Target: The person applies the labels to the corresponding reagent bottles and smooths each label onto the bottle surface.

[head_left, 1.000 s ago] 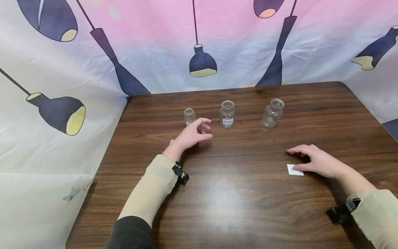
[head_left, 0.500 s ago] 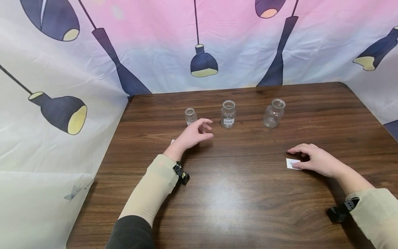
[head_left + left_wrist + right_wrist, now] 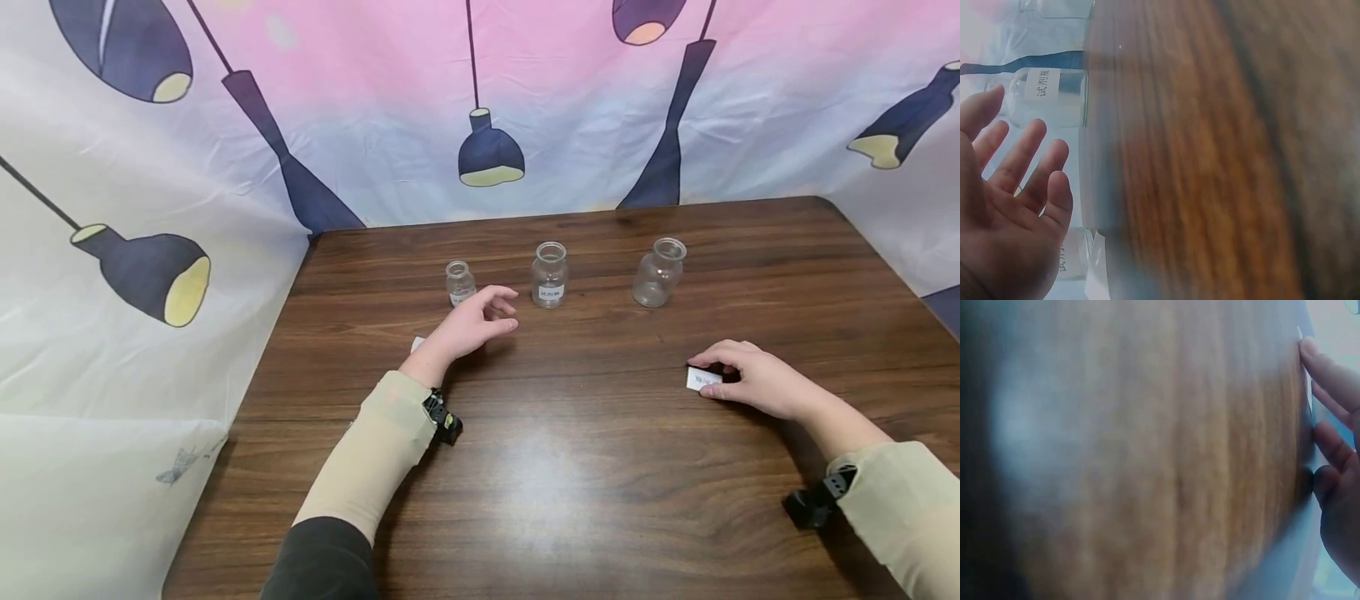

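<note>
1. On the brown worktop [image 3: 600, 417] stand three glass bottles: the small bottle [image 3: 460, 279], the middle bottle [image 3: 550, 271] and the round bottle [image 3: 657, 275]. Behind them hangs a curtain [image 3: 397, 150] with lamp pictures.
2. The left hand [image 3: 471, 321] is partly in front of the small bottle, and the wrist partly covers a white paper [image 3: 417, 342].
3. Compared with one second ago, the white label [image 3: 702, 378] is farther from the person and seems more tilted; the left hand is almost in the same place.
4. The left hand holds nothing; its fingers are loosely bent near the middle bottle.
5. The right hand [image 3: 757, 379], well apart from the bottles, pinches the white label between thumb and fingers.
</note>
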`<state>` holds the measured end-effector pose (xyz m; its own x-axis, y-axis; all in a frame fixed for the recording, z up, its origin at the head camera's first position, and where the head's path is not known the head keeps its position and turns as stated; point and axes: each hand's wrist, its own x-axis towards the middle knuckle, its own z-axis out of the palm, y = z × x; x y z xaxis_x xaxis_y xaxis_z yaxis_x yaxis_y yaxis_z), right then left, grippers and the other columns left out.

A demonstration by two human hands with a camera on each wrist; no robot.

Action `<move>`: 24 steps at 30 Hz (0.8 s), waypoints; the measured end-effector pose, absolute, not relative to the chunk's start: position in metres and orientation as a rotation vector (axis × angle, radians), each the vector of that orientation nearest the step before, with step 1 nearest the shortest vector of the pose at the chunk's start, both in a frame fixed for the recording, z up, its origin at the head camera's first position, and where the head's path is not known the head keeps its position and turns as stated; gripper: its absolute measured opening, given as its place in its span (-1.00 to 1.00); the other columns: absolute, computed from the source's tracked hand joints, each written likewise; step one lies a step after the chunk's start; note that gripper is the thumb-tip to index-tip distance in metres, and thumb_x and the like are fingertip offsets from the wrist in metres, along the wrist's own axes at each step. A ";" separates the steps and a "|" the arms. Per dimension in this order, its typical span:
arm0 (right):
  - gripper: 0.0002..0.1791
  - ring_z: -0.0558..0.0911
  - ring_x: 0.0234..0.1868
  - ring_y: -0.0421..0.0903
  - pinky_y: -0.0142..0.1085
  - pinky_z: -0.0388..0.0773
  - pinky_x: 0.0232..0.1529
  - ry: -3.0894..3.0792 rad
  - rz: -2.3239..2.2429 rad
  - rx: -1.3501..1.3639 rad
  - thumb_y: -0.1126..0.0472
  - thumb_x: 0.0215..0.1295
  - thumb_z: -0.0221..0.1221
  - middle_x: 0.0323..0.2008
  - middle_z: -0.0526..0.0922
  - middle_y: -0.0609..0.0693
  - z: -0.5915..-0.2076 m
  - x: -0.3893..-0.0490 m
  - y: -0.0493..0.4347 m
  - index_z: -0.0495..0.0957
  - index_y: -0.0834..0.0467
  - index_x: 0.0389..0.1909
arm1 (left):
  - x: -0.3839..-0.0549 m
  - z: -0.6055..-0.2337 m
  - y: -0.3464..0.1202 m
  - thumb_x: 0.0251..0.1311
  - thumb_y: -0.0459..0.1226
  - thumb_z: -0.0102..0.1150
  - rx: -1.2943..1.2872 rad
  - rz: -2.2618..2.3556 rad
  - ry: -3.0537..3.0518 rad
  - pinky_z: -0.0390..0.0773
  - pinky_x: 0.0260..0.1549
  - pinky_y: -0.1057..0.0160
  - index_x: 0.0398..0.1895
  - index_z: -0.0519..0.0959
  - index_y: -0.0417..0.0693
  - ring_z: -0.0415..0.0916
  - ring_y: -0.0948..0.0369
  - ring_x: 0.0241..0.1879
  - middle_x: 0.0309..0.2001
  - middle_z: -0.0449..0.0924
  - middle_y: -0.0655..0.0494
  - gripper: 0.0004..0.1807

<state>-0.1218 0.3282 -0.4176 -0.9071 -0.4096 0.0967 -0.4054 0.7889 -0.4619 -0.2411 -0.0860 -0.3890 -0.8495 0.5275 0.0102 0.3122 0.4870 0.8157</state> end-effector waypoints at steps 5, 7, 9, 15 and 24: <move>-0.66 0.42 -0.26 -0.28 -0.40 0.36 -0.29 2.975 -0.792 -0.750 0.16 0.07 0.36 -0.18 0.54 -0.14 -0.418 -0.124 0.326 0.62 0.09 -0.09 | -0.240 -0.389 -0.080 0.23 -0.23 0.17 0.737 1.267 2.502 0.42 -0.08 0.13 0.23 0.37 -0.09 0.44 0.14 -0.09 -0.06 0.55 0.05 -0.51; -0.68 0.43 -0.26 -0.30 -0.41 0.36 -0.30 2.978 -0.805 -0.763 0.17 0.07 0.36 -0.19 0.54 -0.16 -0.418 -0.124 0.325 0.63 0.08 -0.11 | -0.240 -0.389 -0.079 0.23 -0.21 0.18 0.736 1.260 2.507 0.42 -0.08 0.14 0.23 0.37 -0.08 0.44 0.15 -0.08 -0.07 0.55 0.08 -0.50; -0.69 0.43 -0.26 -0.31 -0.43 0.35 -0.30 2.980 -0.811 -0.765 0.18 0.07 0.36 -0.20 0.53 -0.18 -0.418 -0.125 0.325 0.63 0.08 -0.12 | -0.240 -0.388 -0.079 0.23 -0.20 0.18 0.733 1.260 2.513 0.42 -0.08 0.14 0.22 0.37 -0.08 0.44 0.15 -0.08 -0.08 0.55 0.11 -0.50; -0.73 0.43 -0.26 -0.32 -0.41 0.37 -0.29 2.992 -0.806 -0.772 0.23 0.11 0.33 -0.22 0.54 -0.18 -0.417 -0.127 0.320 0.64 0.11 -0.13 | -0.240 -0.387 -0.078 0.22 -0.19 0.19 0.728 1.249 2.514 0.42 -0.10 0.15 0.22 0.38 -0.08 0.43 0.16 -0.09 -0.09 0.54 0.13 -0.50; -0.75 0.44 -0.26 -0.28 -0.40 0.39 -0.26 3.019 -0.832 -0.740 0.21 0.16 0.29 -0.20 0.56 -0.15 -0.412 -0.136 0.305 0.65 0.10 -0.12 | -0.238 -0.383 -0.076 0.22 -0.20 0.19 0.743 1.238 2.503 0.43 -0.15 0.15 0.21 0.38 -0.06 0.44 0.16 -0.11 -0.04 0.55 0.01 -0.51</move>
<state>-0.1363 0.3049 -0.4121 -0.8915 -0.4114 0.1898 -0.4505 0.7609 -0.4670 -0.2375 -0.0755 -0.3833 -0.8382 0.5453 0.0012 0.3320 0.5085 0.7945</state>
